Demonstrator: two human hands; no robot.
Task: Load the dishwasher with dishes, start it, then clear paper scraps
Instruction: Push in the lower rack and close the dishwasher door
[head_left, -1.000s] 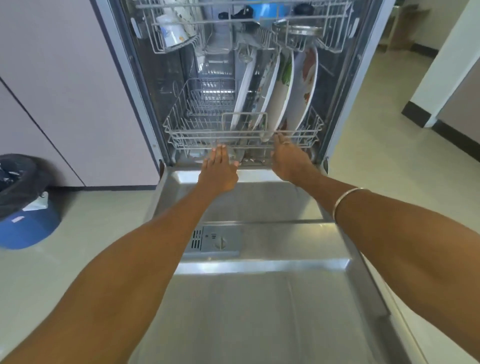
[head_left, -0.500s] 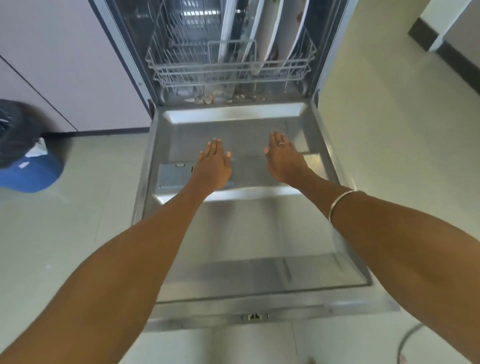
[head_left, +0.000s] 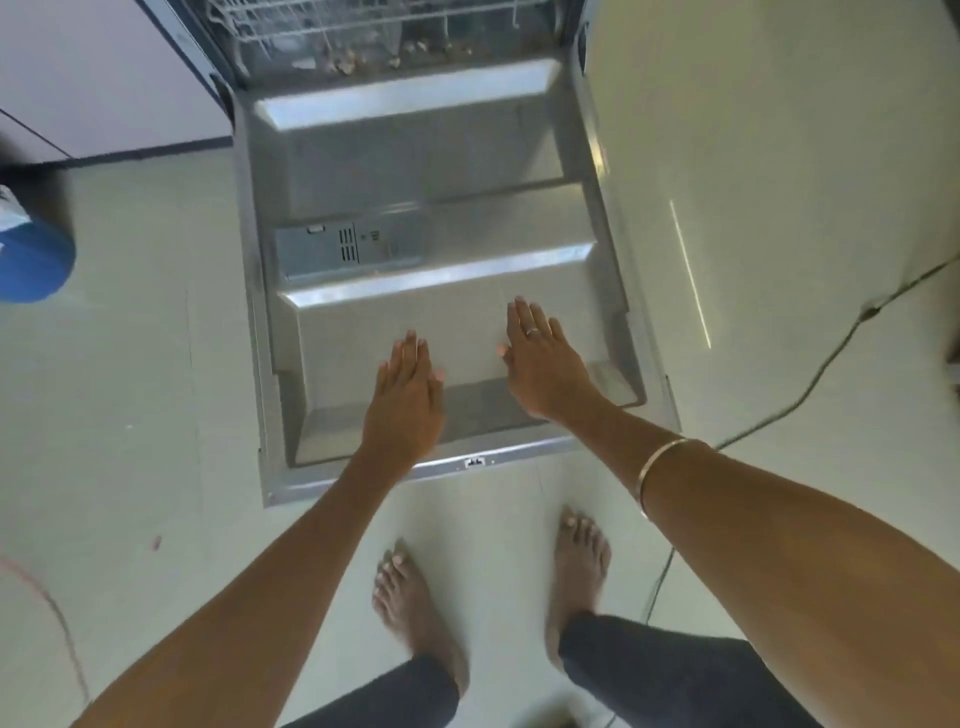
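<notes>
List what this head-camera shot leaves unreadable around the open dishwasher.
- Lower rack: head view, cut by top edge; its load is unseen.
- Blue bin: cut by left edge, blurred.
- Latch mark on the door: too small.
- Whether left hand and right hand touch the door: unclear.

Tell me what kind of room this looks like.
Most likely a home kitchen: a dishwasher stands open with its door folded down to the floor, the lower rack shows above it, and plain cabinet fronts run alongside over a tiled floor.
</notes>
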